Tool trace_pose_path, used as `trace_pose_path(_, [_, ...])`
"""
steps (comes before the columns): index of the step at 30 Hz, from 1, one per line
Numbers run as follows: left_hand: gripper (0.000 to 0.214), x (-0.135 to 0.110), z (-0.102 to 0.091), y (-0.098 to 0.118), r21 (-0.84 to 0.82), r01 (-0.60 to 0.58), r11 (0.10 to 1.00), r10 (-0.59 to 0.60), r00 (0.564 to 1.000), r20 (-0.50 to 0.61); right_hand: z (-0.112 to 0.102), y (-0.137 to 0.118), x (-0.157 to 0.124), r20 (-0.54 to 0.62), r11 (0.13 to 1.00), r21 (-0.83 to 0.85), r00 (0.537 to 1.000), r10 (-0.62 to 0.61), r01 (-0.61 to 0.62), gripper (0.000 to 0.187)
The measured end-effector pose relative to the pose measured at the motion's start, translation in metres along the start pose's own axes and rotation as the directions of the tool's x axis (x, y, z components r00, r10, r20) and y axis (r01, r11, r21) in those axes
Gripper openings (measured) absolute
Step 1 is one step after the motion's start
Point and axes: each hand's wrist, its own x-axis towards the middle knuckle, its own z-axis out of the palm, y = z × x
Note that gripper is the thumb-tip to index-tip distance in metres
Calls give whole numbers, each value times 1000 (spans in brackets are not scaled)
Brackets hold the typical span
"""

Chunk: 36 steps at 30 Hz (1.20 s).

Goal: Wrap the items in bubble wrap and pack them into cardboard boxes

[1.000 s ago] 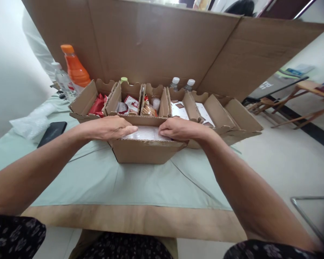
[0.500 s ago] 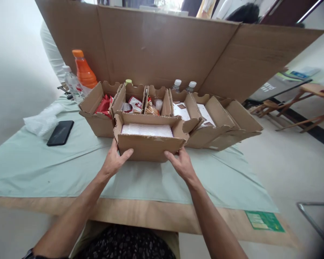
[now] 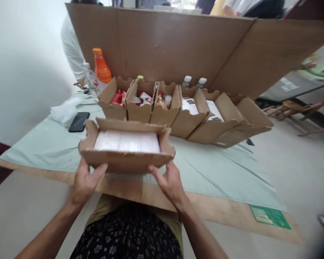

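Observation:
A narrow open cardboard box (image 3: 129, 161) is gripped at both ends, near the front edge of the table. My left hand (image 3: 88, 180) holds its left end, thumb on the front wall and fingers out of sight behind and under. On the right end, my right hand (image 3: 169, 181) grips in the same way. White packing, perhaps bubble wrap (image 3: 126, 141), fills the box. Behind it stands a row of similar cardboard boxes (image 3: 163, 117). They hold red packets (image 3: 118, 97), other packaged goods (image 3: 162, 100) and white cartons (image 3: 189, 105).
A tall cardboard panel (image 3: 172, 50) stands behind the row. An orange bottle (image 3: 102, 70), a clear bottle (image 3: 90, 79), clear plastic wrap (image 3: 64, 109) and a black phone (image 3: 79, 121) are at the left. A green card (image 3: 270, 216) lies on the table's front right edge. Someone's white sleeve (image 3: 72, 46) shows behind.
Both hands have brought the held box away from the row, towards me and to the left. Its top now tilts more into view, and the camera view has shifted.

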Motion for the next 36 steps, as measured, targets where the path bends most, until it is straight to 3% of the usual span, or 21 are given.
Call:
trace_pose_path(2, [73, 28, 16, 17, -115, -81, 990, 80, 997, -11, 1, 0, 24, -38, 1000, 11, 999, 9, -9, 42])
trace_pose_path(5, [76, 38, 54, 30, -273, -107, 956, 149, 979, 138, -21, 16, 20, -139, 998, -31, 989, 42, -47, 48])
trace_pose_path(8, [81, 11, 74, 24, -298, -93, 950, 166, 959, 230, -47, 37, -10, -233, 986, -142, 971, 57, -92, 51])
trace_pose_path(11, [82, -22, 62, 9, -246, -16, 969, 66, 978, 197, -45, 46, -22, -147, 984, -168, 988, 40, -65, 47])
trace_pose_path(13, [84, -35, 43, -2, -195, 32, 980, -14, 996, 93, -24, 41, -7, 8, 994, -106, 1000, 8, -8, 45])
trace_pose_path(15, [83, -42, 22, -10, -146, 52, 988, -60, 997, -49, 6, 28, 24, 186, 999, -18, 982, -37, 41, 47])
trace_pose_path(17, [79, -46, 4, -16, -96, 59, 994, -76, 978, -196, 44, 12, 63, 327, 995, 59, 940, -97, 82, 54])
trace_pose_path(21, [82, -52, -20, -35, 106, 53, 993, -5, 915, -404, 122, -16, 134, 484, 954, 246, 832, -272, 169, 83])
trace_pose_path(23, [92, -51, -29, -48, 247, 26, 969, 95, 880, -465, 157, -24, 155, 486, 921, 332, 800, -352, 203, 87])
trace_pose_path(25, [108, -45, -35, -59, 317, -5, 948, 169, 854, -493, 185, -28, 164, 437, 904, 362, 815, -381, 228, 81])
trace_pose_path(27, [122, -35, -37, -68, 288, -21, 957, 168, 852, -496, 205, -28, 162, 387, 906, 352, 845, -370, 236, 72])
trace_pose_path(31, [124, -13, -29, -76, 126, -13, 992, 73, 872, -484, 227, -18, 150, 364, 917, 324, 865, -346, 231, 65])
trace_pose_path(36, [124, 8, -20, -77, 108, -21, 994, 80, 813, -577, 240, 14, 137, 381, 933, 261, 861, -335, 247, 62])
